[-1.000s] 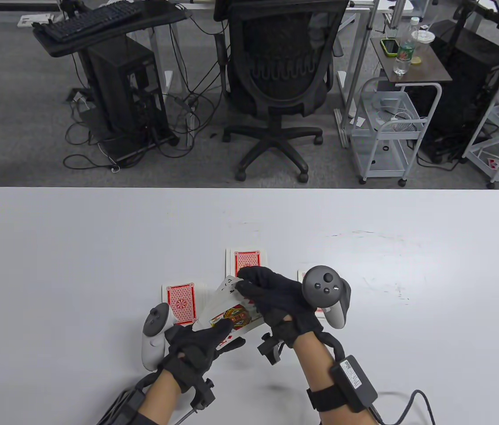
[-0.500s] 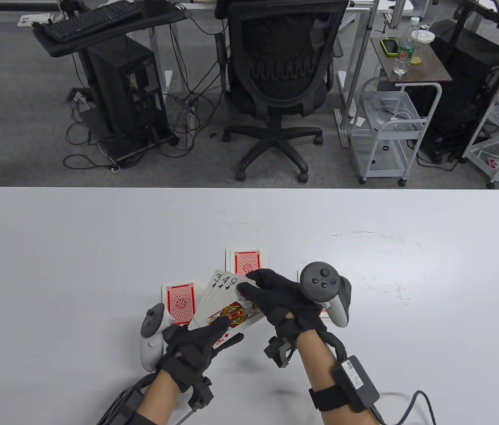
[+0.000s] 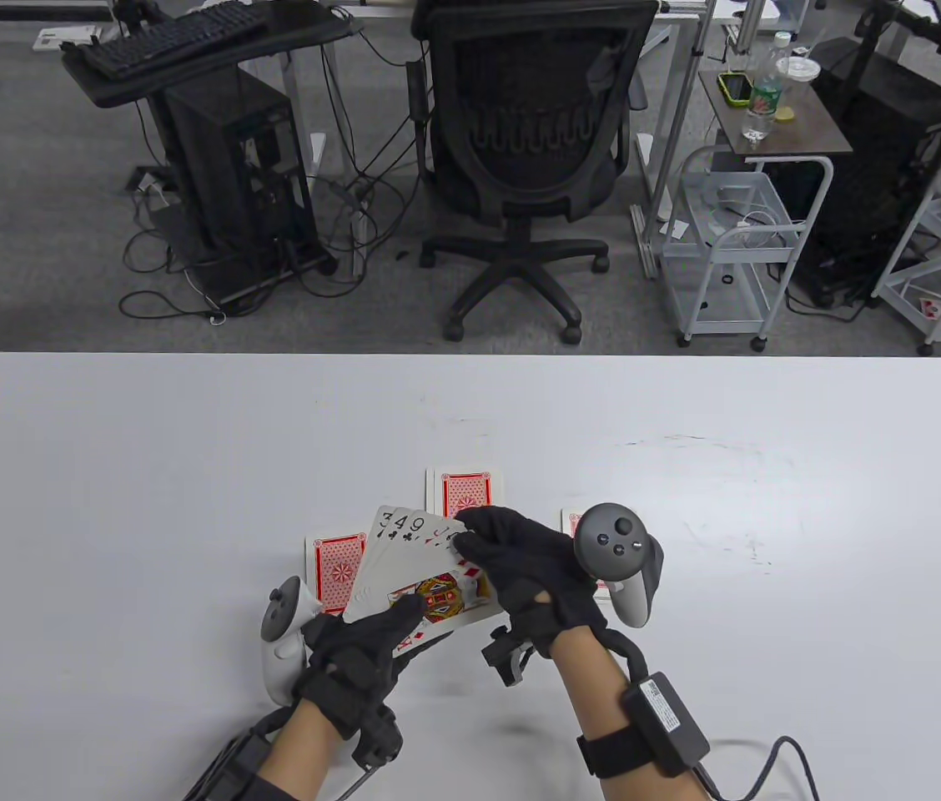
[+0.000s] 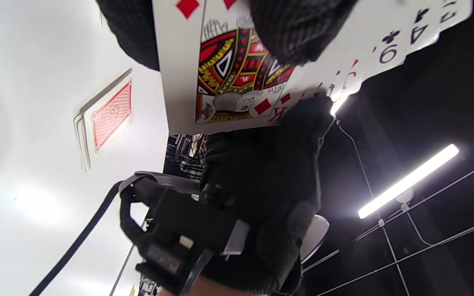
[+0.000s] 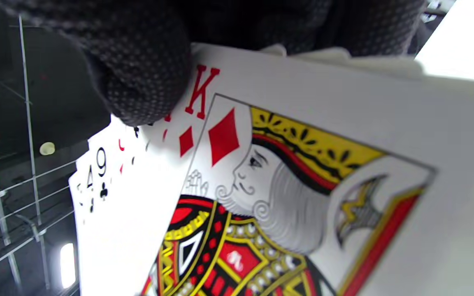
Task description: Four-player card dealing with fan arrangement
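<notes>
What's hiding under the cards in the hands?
Behind the fan, red-backed piles lie face down on the table: the left pile is partly covered, the far pile mostly shows. The right hand hides most of a third pile.

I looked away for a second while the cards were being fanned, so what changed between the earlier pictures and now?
The fan of cards has spread wider to the left: a second ago only one index corner showed, now several, with the 4, the 9 and the king of diamonds readable. The right hand pinches the fan's upper right edge; the left hand keeps its grip at the base. The three face-down piles stayed put.
</notes>
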A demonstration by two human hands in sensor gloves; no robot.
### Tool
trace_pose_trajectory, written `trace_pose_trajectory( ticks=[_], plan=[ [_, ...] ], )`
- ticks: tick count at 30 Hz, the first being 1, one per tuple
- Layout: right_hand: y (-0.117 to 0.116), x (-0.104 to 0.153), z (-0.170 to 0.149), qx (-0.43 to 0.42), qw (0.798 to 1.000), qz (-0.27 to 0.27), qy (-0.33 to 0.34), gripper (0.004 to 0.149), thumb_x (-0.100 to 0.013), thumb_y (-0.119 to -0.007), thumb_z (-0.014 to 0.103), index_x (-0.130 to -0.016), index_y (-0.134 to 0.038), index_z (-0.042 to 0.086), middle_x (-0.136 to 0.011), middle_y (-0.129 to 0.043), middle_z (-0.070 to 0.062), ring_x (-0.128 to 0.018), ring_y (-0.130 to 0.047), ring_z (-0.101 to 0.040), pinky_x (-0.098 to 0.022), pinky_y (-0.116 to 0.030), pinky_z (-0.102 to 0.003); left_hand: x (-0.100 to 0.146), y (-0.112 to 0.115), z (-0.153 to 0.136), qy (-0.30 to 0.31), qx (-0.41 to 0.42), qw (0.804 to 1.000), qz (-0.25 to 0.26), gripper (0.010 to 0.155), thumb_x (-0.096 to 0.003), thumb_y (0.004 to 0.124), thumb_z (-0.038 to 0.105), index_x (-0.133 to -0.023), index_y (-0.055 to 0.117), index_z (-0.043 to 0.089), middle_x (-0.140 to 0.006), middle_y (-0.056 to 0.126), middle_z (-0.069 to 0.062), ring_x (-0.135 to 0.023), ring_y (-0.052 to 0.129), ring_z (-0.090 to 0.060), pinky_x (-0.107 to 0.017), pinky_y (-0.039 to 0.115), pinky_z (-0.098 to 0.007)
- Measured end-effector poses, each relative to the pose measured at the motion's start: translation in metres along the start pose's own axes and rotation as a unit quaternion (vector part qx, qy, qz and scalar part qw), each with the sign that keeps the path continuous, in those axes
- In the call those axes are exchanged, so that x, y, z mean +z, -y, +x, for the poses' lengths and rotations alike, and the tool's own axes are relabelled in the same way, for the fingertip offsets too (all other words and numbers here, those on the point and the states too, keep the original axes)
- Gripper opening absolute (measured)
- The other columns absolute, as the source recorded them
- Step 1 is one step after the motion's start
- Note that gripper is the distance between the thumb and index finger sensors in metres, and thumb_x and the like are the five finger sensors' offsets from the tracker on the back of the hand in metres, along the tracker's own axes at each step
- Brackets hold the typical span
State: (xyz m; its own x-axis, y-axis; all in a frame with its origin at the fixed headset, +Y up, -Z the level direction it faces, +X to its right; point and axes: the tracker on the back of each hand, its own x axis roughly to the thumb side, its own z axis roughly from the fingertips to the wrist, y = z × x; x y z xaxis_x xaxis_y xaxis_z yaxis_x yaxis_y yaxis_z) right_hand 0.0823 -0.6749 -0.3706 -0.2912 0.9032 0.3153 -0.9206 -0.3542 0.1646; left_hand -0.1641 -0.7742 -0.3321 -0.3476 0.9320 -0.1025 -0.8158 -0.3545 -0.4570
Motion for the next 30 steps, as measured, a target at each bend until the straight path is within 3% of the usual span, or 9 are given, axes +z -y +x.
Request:
trace_pose_trajectory(
  ticks=[2, 5, 8, 11, 15, 20, 24, 27, 30],
  plan=[
    [0.000, 0.000, -0.004, -0.030, 0.999, 0.017, -0.016, 0.045, -0.053, -0.082, 0.031, -0.094, -0.077, 0.013, -0.084, -0.088, -0.012, -0.071, -0.098, -0.036, -0.054, -0.071, -0.061, 0.000, -0.001, 0.002, 0.009, 0.006, 1.000, 0.000, 0.053, -0.0549, 0.077, 0.032, -0.102, 0.056, 0.046, -0.107, 0.072, 0.016, -0.100, 0.078, -0.024, -0.070, 0.072, -0.047],
    [0.002, 0.001, -0.011, -0.017, 0.998, 0.036, -0.057, 0.063, -0.053, -0.083, 0.050, -0.101, -0.069, 0.011, -0.091, -0.079, -0.015, -0.076, -0.091, -0.042, -0.056, -0.066, -0.064, 0.002, -0.002, 0.003, 0.019, 0.028, 0.999, 0.011, 0.054, -0.0550, 0.077, 0.031, -0.102, 0.056, 0.046, -0.107, 0.071, 0.016, -0.100, 0.077, -0.024, -0.070, 0.071, -0.047],
    [-0.001, 0.000, -0.013, 0.017, 0.997, 0.044, -0.056, 0.042, -0.051, -0.086, 0.039, -0.088, -0.079, 0.020, -0.078, -0.089, -0.005, -0.058, -0.100, -0.029, -0.053, -0.071, -0.060, 0.002, -0.003, 0.004, 0.020, 0.024, 0.999, 0.012, 0.054, -0.0550, 0.077, 0.031, -0.102, 0.055, 0.047, -0.107, 0.071, 0.017, -0.101, 0.077, -0.023, -0.071, 0.071, -0.046],
    [-0.004, -0.002, -0.010, 0.004, 1.000, 0.015, -0.027, 0.041, -0.046, -0.088, 0.028, -0.085, -0.083, 0.018, -0.073, -0.093, -0.007, -0.049, -0.103, -0.027, -0.051, -0.074, -0.058, 0.003, -0.005, 0.003, 0.022, 0.048, 0.998, 0.017, 0.056, -0.0549, 0.078, 0.028, -0.102, 0.056, 0.047, -0.108, 0.071, 0.014, -0.100, 0.078, -0.026, -0.070, 0.071, -0.047],
    [-0.001, -0.003, -0.009, -0.004, 0.999, 0.036, -0.011, 0.043, -0.048, -0.089, 0.027, -0.089, -0.082, 0.016, -0.076, -0.092, -0.008, -0.055, -0.102, -0.028, -0.052, -0.073, -0.059, 0.003, -0.006, 0.005, 0.030, 0.058, 0.998, 0.011, 0.056, -0.0545, 0.079, 0.027, -0.101, 0.056, 0.049, -0.108, 0.072, 0.014, -0.099, 0.080, -0.028, -0.069, 0.074, -0.047],
    [0.000, -0.008, -0.016, -0.086, 0.988, 0.130, 0.010, 0.073, -0.052, -0.086, 0.042, -0.111, -0.054, 0.014, -0.105, -0.064, -0.018, -0.091, -0.080, -0.043, -0.059, -0.061, -0.068, 0.001, 0.000, 0.004, 0.021, 0.050, 0.998, -0.020, 0.056, -0.0529, 0.081, 0.026, -0.101, 0.060, 0.047, -0.106, 0.076, 0.011, -0.095, 0.085, -0.030, -0.065, 0.078, -0.048],
    [-0.010, -0.009, -0.016, -0.124, 0.974, 0.190, 0.024, 0.067, -0.054, -0.086, 0.031, -0.111, -0.054, 0.020, -0.109, -0.059, -0.015, -0.102, -0.067, -0.046, -0.061, -0.055, -0.073, -0.002, 0.006, -0.001, -0.004, 0.033, 0.999, -0.039, 0.057, -0.0527, 0.081, 0.026, -0.102, 0.059, 0.043, -0.105, 0.078, 0.009, -0.093, 0.088, -0.031, -0.063, 0.080, -0.048],
    [-0.014, -0.009, -0.012, -0.102, 0.976, 0.187, 0.039, 0.064, -0.053, -0.086, 0.020, -0.109, -0.056, 0.026, -0.108, -0.063, -0.010, -0.103, -0.066, -0.043, -0.063, -0.055, -0.072, -0.001, 0.005, -0.007, -0.017, 0.060, 0.998, -0.023, 0.059, -0.0535, 0.080, 0.025, -0.105, 0.054, 0.037, -0.105, 0.077, 0.007, -0.093, 0.087, -0.031, -0.063, 0.080, -0.048],
    [-0.018, -0.009, -0.009, -0.065, 0.976, 0.203, 0.047, 0.069, -0.051, -0.084, 0.011, -0.108, -0.052, 0.032, -0.109, -0.058, -0.009, -0.104, -0.062, -0.041, -0.068, -0.052, -0.060, 0.001, 0.000, -0.010, -0.032, 0.053, 0.998, 0.016, 0.071, -0.0536, 0.080, 0.028, -0.110, 0.036, 0.028, -0.108, 0.069, 0.002, -0.094, 0.086, -0.030, -0.064, 0.080, -0.046]
  ],
)
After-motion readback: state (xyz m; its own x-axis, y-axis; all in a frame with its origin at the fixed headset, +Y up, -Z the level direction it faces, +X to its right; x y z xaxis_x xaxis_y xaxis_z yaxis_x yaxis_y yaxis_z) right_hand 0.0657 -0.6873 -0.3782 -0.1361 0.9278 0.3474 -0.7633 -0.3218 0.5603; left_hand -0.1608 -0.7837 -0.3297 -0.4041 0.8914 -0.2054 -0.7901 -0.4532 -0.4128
